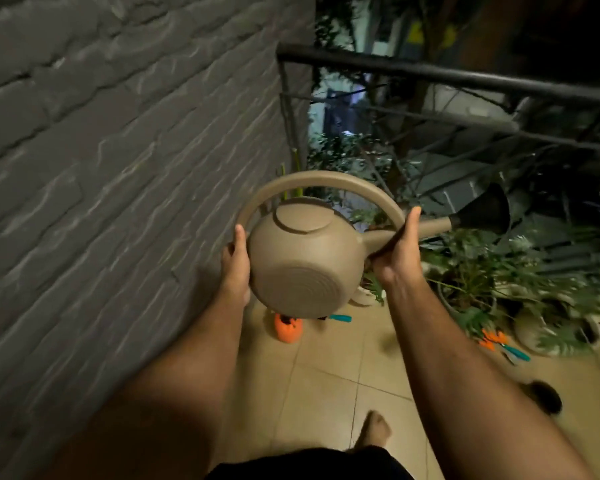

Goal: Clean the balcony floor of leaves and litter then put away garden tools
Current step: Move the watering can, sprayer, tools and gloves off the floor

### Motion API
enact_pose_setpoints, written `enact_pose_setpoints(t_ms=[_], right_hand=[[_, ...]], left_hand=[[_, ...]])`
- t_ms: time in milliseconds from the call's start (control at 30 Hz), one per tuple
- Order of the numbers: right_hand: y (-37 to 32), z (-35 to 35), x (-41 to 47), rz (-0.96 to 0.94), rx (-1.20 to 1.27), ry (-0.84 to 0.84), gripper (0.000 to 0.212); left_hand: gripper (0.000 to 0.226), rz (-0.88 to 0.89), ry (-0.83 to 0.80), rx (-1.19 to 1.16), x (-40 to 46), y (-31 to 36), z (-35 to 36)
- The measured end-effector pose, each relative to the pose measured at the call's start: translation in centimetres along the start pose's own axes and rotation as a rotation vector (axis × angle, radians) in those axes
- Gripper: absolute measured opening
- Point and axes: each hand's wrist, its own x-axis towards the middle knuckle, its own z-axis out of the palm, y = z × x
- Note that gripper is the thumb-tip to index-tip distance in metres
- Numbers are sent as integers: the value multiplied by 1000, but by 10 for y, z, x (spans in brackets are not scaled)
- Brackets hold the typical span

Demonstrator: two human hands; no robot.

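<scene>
Both bare forearms fill my lower view. My left hand (235, 268) is pressed against the round body of the beige plastic watering can (305, 261), fingers curled around its side; my right hand (397, 252) is clenched where the spout meets the hoop handle. It hangs in the air above the beige tiled floor (329, 386), tipped bottom-up toward me, black rose (485, 211) pointing right toward the dark metal railing (465, 76). Beneath it sits an orange plastic pot (286, 327), beside the grey brick wall (101, 150). Orange and teal hand tools (499, 342) lie near the leafy potted plants (492, 289).

grey brick wall (101, 168) | beige tiled floor (326, 393) | black railing (447, 76) | dim light
</scene>
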Motion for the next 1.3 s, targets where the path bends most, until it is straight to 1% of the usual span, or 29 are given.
enact_pose_setpoints(t_ms=[33, 67, 100, 133, 233, 300, 333, 400, 433, 467, 533, 600, 667, 700, 767, 800, 867, 967, 1000, 1100, 1233, 1300], right_hand=[[-9, -7, -3, -23, 29, 25, 62], [-17, -15, -5, -50, 61, 41, 63], [-25, -22, -10, -68, 87, 51, 67], [-37, -30, -13, -105, 110, 65, 71], [-71, -58, -20, -176, 193, 156, 68], [-94, -82, -23, -217, 225, 232, 71], [-106, -94, -23, -238, 238, 256, 74], [-138, -121, -24, -281, 244, 298, 79], [-152, -135, -25, -295, 253, 317, 76], [-173, -152, -27, -323, 262, 343, 68], [-212, -184, -31, -367, 290, 375, 57], [-248, -210, -37, -421, 318, 395, 54], [-287, -239, -47, -479, 345, 414, 47], [-308, -254, -54, -508, 353, 427, 45], [-340, -278, -66, -559, 362, 446, 46], [-357, -293, -73, -587, 368, 455, 46], [-385, -320, -84, -631, 392, 466, 47], [-417, -354, -100, -695, 409, 487, 45], [-426, -363, -103, -714, 420, 499, 44], [-453, -392, -109, -762, 481, 547, 40], [-484, -430, -109, -830, 496, 596, 52], [-501, -446, -107, -856, 499, 619, 47]], left_hand=[[74, 9, -41, 16, -7, 9, 13], [59, 27, -71, 18, -11, 14, 25], [51, 32, -90, 16, -15, 19, 37], [50, 35, -129, 11, -19, 23, 53], [69, 22, -221, 31, -36, 32, 100], [72, 25, -255, 50, -49, 34, 134], [78, 25, -276, 59, -55, 33, 151], [104, 2, -335, 57, -69, 30, 193], [115, -6, -364, 54, -76, 29, 211], [118, -14, -412, 51, -87, 26, 237], [104, -15, -484, 63, -114, 22, 286], [94, -4, -525, 48, -139, 18, 330], [94, -5, -593, 16, -167, 14, 377], [98, -14, -635, 6, -181, 10, 402], [103, -35, -686, 3, -203, 2, 443], [100, -32, -728, -4, -217, -1, 466], [84, -19, -785, 7, -246, -8, 504], [39, -4, -862, 28, -287, -13, 551], [31, -9, -888, 28, -298, -13, 566], [31, -33, -954, 41, -328, -19, 610], [38, -25, -1053, 64, -353, -34, 670], [45, -22, -1092, 61, -361, -43, 701]])
